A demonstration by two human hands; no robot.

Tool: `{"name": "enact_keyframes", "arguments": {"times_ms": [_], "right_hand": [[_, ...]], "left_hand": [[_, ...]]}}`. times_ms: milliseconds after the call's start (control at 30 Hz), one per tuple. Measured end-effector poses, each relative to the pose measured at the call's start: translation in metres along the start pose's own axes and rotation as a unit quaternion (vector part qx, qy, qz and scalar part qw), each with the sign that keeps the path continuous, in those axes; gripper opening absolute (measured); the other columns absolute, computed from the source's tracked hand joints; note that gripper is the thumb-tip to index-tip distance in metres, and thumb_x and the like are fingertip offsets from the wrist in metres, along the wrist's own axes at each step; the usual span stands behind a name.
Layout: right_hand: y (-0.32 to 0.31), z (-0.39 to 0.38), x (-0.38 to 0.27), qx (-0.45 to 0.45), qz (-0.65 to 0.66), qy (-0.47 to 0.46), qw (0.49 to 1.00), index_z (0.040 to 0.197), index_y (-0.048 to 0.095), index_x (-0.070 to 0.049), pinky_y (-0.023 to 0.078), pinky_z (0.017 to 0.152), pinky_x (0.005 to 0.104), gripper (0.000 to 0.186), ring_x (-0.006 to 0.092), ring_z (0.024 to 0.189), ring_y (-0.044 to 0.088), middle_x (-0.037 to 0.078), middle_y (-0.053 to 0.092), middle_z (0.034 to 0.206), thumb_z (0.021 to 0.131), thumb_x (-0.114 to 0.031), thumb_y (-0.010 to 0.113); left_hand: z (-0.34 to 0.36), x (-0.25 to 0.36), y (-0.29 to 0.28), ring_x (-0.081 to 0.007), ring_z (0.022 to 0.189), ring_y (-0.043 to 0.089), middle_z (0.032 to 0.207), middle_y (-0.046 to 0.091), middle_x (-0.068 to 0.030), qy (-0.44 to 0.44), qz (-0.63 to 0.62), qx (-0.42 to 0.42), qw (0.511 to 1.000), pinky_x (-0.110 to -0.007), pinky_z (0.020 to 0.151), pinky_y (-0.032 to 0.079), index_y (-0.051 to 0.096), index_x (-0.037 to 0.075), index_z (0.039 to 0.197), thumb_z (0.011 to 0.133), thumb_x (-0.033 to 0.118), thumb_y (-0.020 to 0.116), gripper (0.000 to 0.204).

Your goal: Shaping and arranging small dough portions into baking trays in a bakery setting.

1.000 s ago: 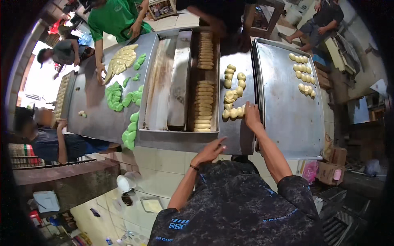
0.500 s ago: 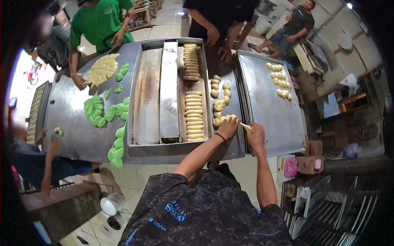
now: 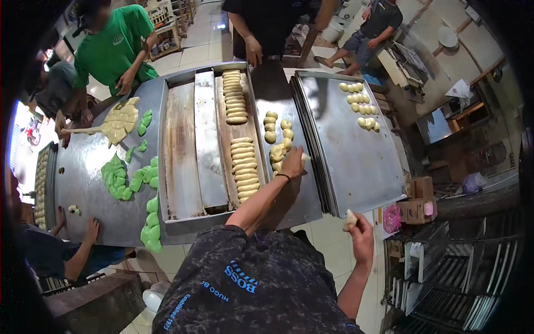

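Grey table (image 3: 83, 189), dough balls (image 3: 278, 150), tiled floor (image 3: 334, 245)

Small bakery workrm: metal tbl (image 3: 83, 189) w/ plain dough (image 3: 119, 122) & green dough (image 3: 114, 181), deep pan (image 3: 181, 145) of dough rolls (image 3: 243, 164), lg flat tray (image 3: 356, 167) w/ dough balls (image 3: 363, 98), slatted rack (image 3: 485, 309) at rt, several ppl (image 3: 114, 50) round tbl

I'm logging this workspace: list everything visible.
Table: one, grey, centre
Long tray: one, grey, on table
Dough rolls: two rows, yellowish, inside it
Dough lumps: several, yellowish, between trays
Green dough: several, green, table's left
Flat dough: one, yellowish, upper left
Stacked trays: several, grey, right
Dough rows: four, yellowish, atop stack
Rack: one, dark, lower right
Other people: several, various clothes, around
Left hand: one, at dough lumps
Right hand: one, right, holding dough piece
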State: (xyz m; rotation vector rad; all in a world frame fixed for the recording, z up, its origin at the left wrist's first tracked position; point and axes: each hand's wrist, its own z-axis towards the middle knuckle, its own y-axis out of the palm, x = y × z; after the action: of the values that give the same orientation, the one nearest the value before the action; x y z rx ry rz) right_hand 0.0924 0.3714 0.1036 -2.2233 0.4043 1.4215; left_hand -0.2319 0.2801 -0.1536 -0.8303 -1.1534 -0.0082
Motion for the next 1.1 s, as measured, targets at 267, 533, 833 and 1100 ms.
{"name": "enact_keyframes", "arguments": {"times_ms": [267,533,833,1100], "right_hand": [[0.068,0.035,-0.005,-0.013,-0.124,-0.179,0.976,0.135,0.059,0.000,0.050,0.091,0.0320,0.041,0.0227,0.103,0.060,0.012,0.059,0.128,0.094,0.001,0.058],[0.126,0.079,0.148,-0.055,-0.388,-0.311,0.866,0.144,0.050,-0.001,0.039,0.106,0.0497,0.048,0.0415,0.123,0.050,0.019,0.050,0.137,0.097,-0.004,0.059],[0.176,0.226,0.131,0.056,-0.530,-0.434,0.726,0.157,0.035,-0.001,0.020,0.123,0.0657,0.066,0.0398,0.155,0.026,0.019,0.028,0.168,0.099,-0.022,0.058],[0.137,0.045,0.184,-0.119,-0.483,-0.367,0.786,0.158,0.025,0.013,0.015,0.128,0.0553,0.071,0.0472,0.156,0.020,0.031,0.024,0.167,0.100,-0.018,0.051]], "left_hand": [[-0.010,0.034,-0.047,-0.0475,0.111,0.062,0.132,0.053,-0.0294,-0.067,0.017,-0.106,0.992,-0.052,0.094,0.050,0.047,0.005,0.145,0.087,0.015,0.074,0.065],[-0.230,0.075,-0.185,-0.0279,0.115,0.063,0.136,0.064,-0.0141,-0.177,-0.276,-0.040,0.944,-0.037,0.098,0.050,0.051,0.004,0.148,0.101,0.017,0.064,0.050],[-0.353,0.092,-0.252,-0.0223,0.120,0.063,0.141,0.062,-0.0136,-0.286,-0.301,0.029,0.909,-0.033,0.102,0.050,0.052,0.003,0.147,0.104,0.011,0.060,0.045],[-0.351,0.092,-0.239,-0.0217,0.122,0.062,0.143,0.060,-0.0120,-0.271,-0.401,0.066,0.872,-0.032,0.102,0.049,0.050,0.004,0.149,0.105,0.006,0.057,0.045]]}}
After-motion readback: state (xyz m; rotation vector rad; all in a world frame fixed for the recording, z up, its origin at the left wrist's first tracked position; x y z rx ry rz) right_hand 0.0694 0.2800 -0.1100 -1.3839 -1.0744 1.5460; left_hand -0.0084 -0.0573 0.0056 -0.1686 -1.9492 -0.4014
